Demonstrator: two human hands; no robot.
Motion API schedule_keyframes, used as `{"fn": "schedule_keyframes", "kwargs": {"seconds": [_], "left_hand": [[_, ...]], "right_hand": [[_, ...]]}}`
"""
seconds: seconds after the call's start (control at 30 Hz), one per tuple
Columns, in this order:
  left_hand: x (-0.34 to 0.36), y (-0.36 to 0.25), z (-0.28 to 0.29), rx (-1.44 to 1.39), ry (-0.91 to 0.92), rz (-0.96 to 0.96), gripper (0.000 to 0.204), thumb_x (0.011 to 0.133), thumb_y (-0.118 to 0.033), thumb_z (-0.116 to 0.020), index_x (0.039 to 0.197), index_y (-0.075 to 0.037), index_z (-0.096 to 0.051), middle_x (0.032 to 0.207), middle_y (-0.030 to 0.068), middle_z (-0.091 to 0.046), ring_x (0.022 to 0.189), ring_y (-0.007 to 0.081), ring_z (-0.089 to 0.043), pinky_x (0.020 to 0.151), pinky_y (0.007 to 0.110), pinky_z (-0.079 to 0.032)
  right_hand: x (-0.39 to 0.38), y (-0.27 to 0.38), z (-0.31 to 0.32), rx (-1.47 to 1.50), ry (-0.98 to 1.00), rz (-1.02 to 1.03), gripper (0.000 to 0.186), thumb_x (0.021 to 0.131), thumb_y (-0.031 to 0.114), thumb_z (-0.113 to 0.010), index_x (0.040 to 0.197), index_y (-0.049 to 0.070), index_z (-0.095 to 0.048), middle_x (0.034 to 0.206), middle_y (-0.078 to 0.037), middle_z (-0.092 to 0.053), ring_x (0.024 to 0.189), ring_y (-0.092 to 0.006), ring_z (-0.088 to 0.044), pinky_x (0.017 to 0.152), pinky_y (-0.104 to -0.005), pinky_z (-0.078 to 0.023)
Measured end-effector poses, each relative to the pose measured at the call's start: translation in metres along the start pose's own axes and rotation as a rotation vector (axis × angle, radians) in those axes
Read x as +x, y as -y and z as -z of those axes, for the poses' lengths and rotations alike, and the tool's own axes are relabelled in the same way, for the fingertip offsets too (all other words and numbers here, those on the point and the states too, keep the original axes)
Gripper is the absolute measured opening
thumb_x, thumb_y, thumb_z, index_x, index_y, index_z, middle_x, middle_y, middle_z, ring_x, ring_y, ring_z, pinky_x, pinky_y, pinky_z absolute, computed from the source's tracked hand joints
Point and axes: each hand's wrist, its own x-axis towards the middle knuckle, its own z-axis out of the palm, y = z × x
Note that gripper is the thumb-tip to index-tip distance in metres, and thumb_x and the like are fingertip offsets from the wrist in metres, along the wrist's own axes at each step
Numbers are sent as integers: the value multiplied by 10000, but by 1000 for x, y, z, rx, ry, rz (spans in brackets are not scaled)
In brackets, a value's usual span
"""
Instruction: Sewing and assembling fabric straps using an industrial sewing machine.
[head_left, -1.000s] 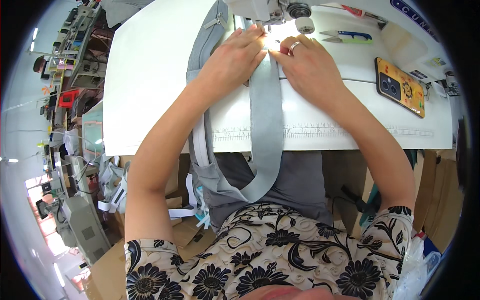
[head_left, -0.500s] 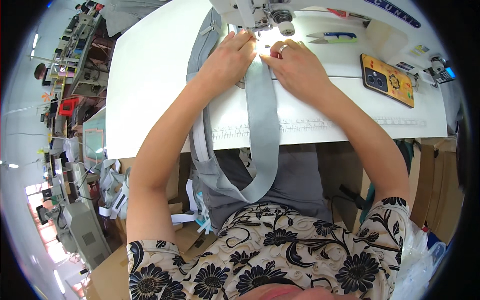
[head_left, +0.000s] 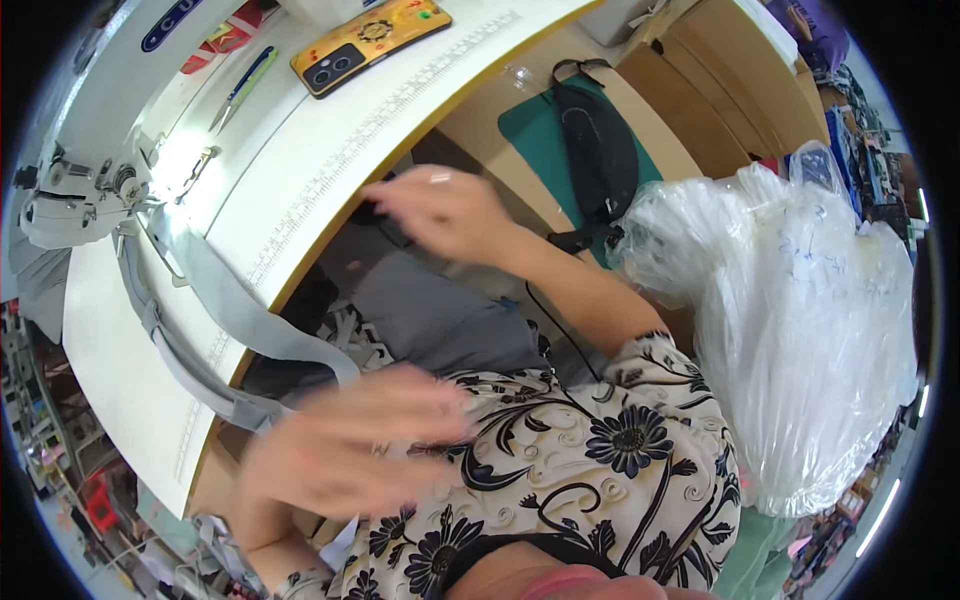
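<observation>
A grey fabric strip (head_left: 235,305) runs from under the head of the sewing machine (head_left: 85,205) over the table's front edge toward my lap. Beside it lies a narrower grey piece (head_left: 165,335), joined to it beyond the edge. My left hand (head_left: 350,440), blurred by motion, hovers over my lap with fingers apart and nothing visible in it; it covers the lower ends of the cloth. Off the table's front edge, my right hand (head_left: 445,212) is raised and away from the cloth. Its fingers are too smeared to tell whether they hold anything.
On the white table (head_left: 120,400) lie thread snips (head_left: 243,88) and a phone in a yellow patterned case (head_left: 370,45). A large clear plastic bag of things (head_left: 800,330) stands at my right. Cardboard (head_left: 720,90) and a black pouch (head_left: 597,150) are beyond my right arm.
Both hands have left the cloth by the needle and come back toward my body. My view has swung to the right, bringing in the plastic bag. The grey strip still runs under the machine.
</observation>
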Motion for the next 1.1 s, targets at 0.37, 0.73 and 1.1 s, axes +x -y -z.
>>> {"fn": "schedule_keyframes", "kwargs": {"seconds": [0.37, 0.73, 1.1], "left_hand": [[98, 1, -109, -400, 538, -312, 184, 905, -221, -605, 983, -64, -661, 1489, 228, -350, 1412, 463, -226, 1125, 614, -142], [109, -51, -148, -405, 655, -378, 255, 920, -213, -574, 736, -42, -621, 1431, 237, -429, 1391, 485, -261, 1129, 608, -113], [111, -79, -184, 93, 736, -572, 179, 875, -270, -643, 864, -95, -679, 1509, 130, -356, 1435, 371, -238, 1134, 583, -123]], "right_hand": [[-163, -68, 121, 188, -865, -677, 287, 962, 103, -534, 1217, -2, -615, 977, -73, -673, 811, -103, -623, 683, -233, -503], [-105, 148, 247, 300, -1349, 361, 271, 965, 146, -526, 1182, 15, -625, 921, -96, -638, 788, -194, -599, 723, -332, -489], [-201, 229, 331, -1999, -918, -152, 198, 894, 119, -568, 1034, 55, -693, 942, -119, -692, 900, -312, -648, 824, -408, -499]]}}
